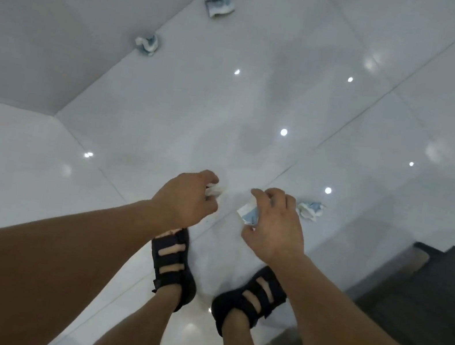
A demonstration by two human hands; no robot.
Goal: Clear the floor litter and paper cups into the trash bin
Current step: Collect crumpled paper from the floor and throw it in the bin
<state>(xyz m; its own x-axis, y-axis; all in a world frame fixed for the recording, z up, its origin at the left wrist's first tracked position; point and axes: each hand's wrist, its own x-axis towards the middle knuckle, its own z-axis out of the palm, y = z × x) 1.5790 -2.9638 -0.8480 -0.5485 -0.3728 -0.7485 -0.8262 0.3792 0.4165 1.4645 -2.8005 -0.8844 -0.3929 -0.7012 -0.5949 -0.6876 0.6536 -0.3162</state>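
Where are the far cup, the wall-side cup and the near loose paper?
far cup [219, 3]: head view, creased middle
wall-side cup [148, 43]: head view, crumpled middle
near loose paper [310, 210]: head view, white middle

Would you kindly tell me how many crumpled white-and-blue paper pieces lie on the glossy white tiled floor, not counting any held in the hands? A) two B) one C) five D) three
D: the far crumpled paper piece, the middle crumpled paper piece and the near crumpled paper piece beside the right hand lie on the floor; the left hand grips a white paper wad, the right a white-and-blue paper scrap.
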